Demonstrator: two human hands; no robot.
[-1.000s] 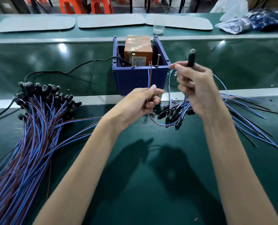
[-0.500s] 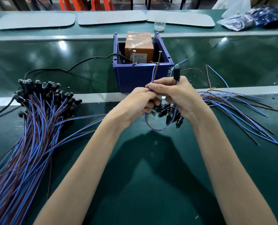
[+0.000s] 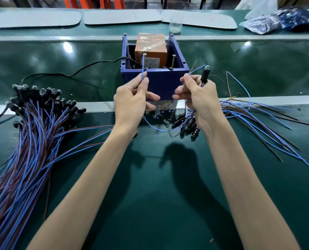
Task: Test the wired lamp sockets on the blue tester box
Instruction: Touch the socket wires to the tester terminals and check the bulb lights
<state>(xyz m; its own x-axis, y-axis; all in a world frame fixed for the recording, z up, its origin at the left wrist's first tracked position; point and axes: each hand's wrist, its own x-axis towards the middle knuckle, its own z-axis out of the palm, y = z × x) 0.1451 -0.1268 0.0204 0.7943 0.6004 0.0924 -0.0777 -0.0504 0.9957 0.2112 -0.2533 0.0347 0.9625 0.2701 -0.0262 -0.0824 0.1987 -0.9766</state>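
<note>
- Across the green worktop point(image 3: 159, 195), a large sheaf of blue and brown wired lamp sockets point(image 3: 29, 141) fans out at 9 o'clock, black socket heads bunched at its far end.
- At 12 o'clock stands the blue tester box point(image 3: 161, 82), an orange unit point(image 3: 151, 46) inside it and two upright metal pins at its near rim.
- A smaller spread of loose leads point(image 3: 258, 120) lies at 3 o'clock, its sockets clustered beneath the right wrist.
- The left hand point(image 3: 130, 101), in front of the box, pinches a blue wire point(image 3: 143, 65) between thumb and forefinger; the wire's end reaches up to the left pin point(image 3: 144, 54).
- The right hand point(image 3: 200, 100), at the box's right corner, is curled round a black lamp socket point(image 3: 204, 77), held upright with its bulb tip uppermost.
</note>
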